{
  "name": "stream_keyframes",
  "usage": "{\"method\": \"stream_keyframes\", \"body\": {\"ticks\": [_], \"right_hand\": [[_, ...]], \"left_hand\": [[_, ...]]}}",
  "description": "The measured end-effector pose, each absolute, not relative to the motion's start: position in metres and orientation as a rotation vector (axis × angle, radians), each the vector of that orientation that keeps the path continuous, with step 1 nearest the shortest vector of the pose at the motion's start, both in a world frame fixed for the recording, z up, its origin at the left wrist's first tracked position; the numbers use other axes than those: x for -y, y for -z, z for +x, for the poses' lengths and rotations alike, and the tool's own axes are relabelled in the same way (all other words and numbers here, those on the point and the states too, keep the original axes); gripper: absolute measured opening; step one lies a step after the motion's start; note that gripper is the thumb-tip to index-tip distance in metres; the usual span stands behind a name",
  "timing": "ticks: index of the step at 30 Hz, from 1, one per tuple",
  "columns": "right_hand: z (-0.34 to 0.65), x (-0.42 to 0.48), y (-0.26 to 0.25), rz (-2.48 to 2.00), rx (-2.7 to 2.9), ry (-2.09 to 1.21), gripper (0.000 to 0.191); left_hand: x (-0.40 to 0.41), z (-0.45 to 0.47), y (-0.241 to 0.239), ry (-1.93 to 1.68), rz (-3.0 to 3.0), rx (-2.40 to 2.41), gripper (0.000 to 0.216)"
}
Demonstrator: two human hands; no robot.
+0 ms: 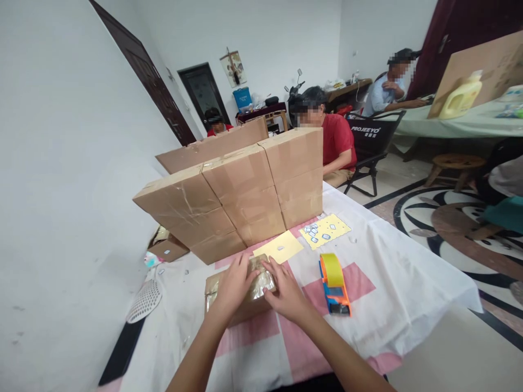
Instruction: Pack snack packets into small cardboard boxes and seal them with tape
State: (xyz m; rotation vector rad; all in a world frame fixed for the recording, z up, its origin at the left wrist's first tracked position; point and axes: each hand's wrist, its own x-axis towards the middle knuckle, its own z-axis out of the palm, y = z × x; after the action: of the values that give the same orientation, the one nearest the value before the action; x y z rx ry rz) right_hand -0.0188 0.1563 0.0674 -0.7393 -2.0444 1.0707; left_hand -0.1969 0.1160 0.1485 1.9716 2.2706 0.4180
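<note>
Parcel [256,288], brown and shiny-wrapped, lies on the tabletop [388,294] in front of stacked cardboard boxes [241,190]. I see my left hand [232,284] and right hand [286,296] pressed flat on it, fingers unclenched. A tape dispenser [335,283] sits near the right hand.

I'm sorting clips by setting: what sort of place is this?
Probably a home room used as a makeshift packing workshop: stacked cardboard boxes on a cloth-covered table, a tape dispenser beside the wrapped parcel under the left hand and right hand, and a patterned tile floor.
</note>
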Motion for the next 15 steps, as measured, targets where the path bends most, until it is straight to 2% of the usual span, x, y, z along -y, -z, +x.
{"method": "stream_keyframes", "body": {"ticks": [3, 7, 8, 11, 15], "right_hand": [[-0.018, -0.155, -0.067, -0.733, 2.026, -1.078, 0.087], [-0.019, -0.155, -0.064, -0.723, 2.009, -1.066, 0.087], [-0.019, -0.155, -0.063, -0.721, 2.006, -1.061, 0.087], [-0.021, -0.156, -0.061, -0.725, 2.01, -1.051, 0.085], [-0.021, -0.157, -0.067, -0.749, 2.042, -1.015, 0.076]], "left_hand": [[-0.116, -0.201, -0.15, -0.406, 1.989, -2.441, 0.048], [-0.105, -0.201, -0.138, -0.438, 2.302, -2.218, 0.022], [-0.1, -0.2, -0.131, -0.436, 2.366, -2.135, 0.022], [-0.083, -0.201, -0.11, -0.424, 2.462, -2.014, 0.033], [-0.068, -0.204, -0.09, -0.332, 2.519, -2.028, 0.059]]}}
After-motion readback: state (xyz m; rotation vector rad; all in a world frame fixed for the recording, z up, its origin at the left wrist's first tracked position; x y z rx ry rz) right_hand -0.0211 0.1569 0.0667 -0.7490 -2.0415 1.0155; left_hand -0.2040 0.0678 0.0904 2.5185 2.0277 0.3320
